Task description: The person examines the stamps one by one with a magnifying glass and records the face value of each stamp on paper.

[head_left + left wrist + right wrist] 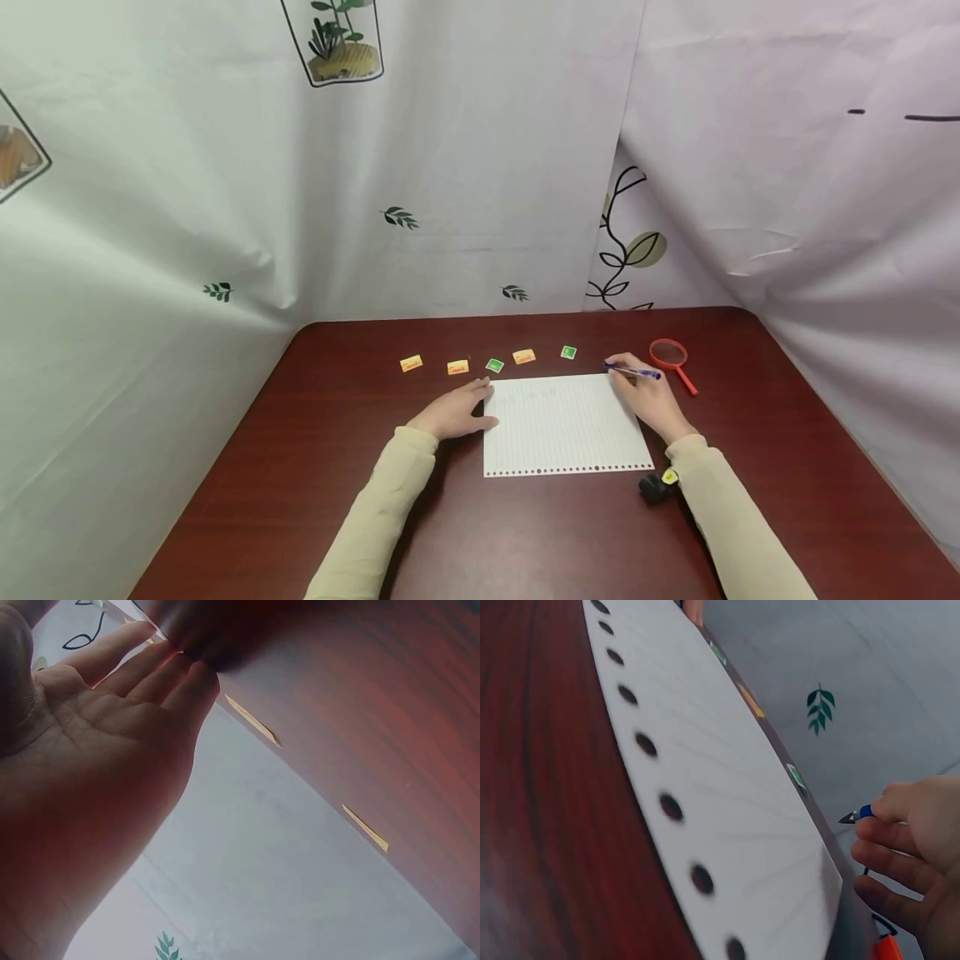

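Note:
A lined sheet of paper (566, 429), with punched holes along its near edge, lies on the dark red table. Faint marks show near its far edge. My left hand (453, 412) rests at the sheet's left edge, its fingers extended and thumb apart; in the left wrist view its palm (112, 750) is bare. Over the sheet's far right corner, my right hand (654, 400) pinches a blue pen (637, 372) between thumb and fingers. The right wrist view shows the pen's tip (847, 819) off the paper, with the other fingers loosely bent.
Small orange cards (457, 367) and green cards (568, 352) lie in a row beyond the sheet. A red magnifying glass (686, 381) lies right of my right hand. A black round object (653, 489) sits by the right sleeve. White patterned cloth (480, 167) hangs behind the table.

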Tool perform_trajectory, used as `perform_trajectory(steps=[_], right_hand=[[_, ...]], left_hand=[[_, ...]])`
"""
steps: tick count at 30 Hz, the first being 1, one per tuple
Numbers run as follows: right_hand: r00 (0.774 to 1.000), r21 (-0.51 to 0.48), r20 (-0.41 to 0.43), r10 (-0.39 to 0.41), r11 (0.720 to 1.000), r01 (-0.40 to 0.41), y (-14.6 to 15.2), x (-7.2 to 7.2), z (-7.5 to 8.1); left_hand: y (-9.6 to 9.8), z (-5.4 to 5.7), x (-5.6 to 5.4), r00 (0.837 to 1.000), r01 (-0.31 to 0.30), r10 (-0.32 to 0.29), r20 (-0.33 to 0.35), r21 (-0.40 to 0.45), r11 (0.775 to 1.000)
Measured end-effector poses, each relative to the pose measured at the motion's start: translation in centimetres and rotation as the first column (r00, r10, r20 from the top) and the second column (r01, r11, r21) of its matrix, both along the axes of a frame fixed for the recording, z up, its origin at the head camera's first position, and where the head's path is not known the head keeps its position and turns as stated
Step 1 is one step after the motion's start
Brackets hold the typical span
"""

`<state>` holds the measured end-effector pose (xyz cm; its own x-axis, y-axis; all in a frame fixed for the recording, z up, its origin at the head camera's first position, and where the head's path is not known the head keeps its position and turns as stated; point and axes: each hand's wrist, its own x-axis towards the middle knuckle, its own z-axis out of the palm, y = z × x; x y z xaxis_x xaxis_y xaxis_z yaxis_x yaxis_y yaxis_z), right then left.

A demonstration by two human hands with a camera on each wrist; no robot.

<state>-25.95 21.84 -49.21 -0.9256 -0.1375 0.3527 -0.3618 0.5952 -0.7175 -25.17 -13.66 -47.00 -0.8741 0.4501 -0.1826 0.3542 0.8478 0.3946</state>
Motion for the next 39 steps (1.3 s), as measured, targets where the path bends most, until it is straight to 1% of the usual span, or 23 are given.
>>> perform_trajectory(steps=[3,6,8,10,12,20,24,27,31,34,39], right_hand=[[0.998,0.005,-0.064,0.022,1.0,-0.022,0.9,0.1,-0.2],[0.986,0.078,-0.162,0.041,0.997,-0.028,1.6,0.0,-0.3],[0.976,0.127,-0.212,0.052,0.992,-0.025,1.9,0.0,-0.2],[0.969,0.17,-0.238,0.058,0.985,-0.017,2.2,0.0,-0.2],[0.968,0.187,-0.243,0.057,0.982,-0.011,2.5,0.2,-0.1],[0.976,0.221,-0.214,0.043,0.975,0.006,3.6,1.1,0.1],[0.988,0.233,-0.156,0.015,0.972,0.022,4.1,1.2,0.0],[0.996,0.236,-0.09,-0.011,0.971,0.032,4.2,1.1,-0.1],[0.999,0.248,-0.024,-0.025,0.968,0.03,4.3,1.1,-0.2],[1.0,0.252,-0.001,-0.021,0.968,0.021,4.3,1.2,-0.1],[1.0,0.256,0.013,-0.014,0.967,0.01,4.3,1.2,-0.2]], left_hand=[[0.0,-0.1,0.0,1.0,0.008,-0.008,0.005,0.002,1.0],[0.0,-0.1,0.1,1.0,0.008,-0.008,0.005,0.009,1.0],[0.0,0.2,0.1,1.0,0.002,-0.002,0.001,0.012,1.0],[-0.1,0.4,0.1,1.0,0.001,-0.001,-0.002,0.012,1.0],[-0.1,0.5,0.1,1.0,0.001,-0.001,-0.002,0.013,1.0],[-0.3,0.3,0.0,1.0,0.011,-0.011,-0.002,0.009,1.0],[-0.2,0.2,0.0,1.0,0.016,-0.015,-0.001,0.014,1.0],[-0.3,0.2,0.0,1.0,0.015,-0.015,-0.001,0.015,1.0],[-0.2,0.0,-0.1,1.0,0.016,-0.016,0.002,0.012,1.0],[-0.2,-0.1,-0.1,1.0,0.017,-0.017,0.0,0.011,1.0],[-0.3,-0.1,-0.2,1.0,0.017,-0.017,-0.006,0.009,1.0]])
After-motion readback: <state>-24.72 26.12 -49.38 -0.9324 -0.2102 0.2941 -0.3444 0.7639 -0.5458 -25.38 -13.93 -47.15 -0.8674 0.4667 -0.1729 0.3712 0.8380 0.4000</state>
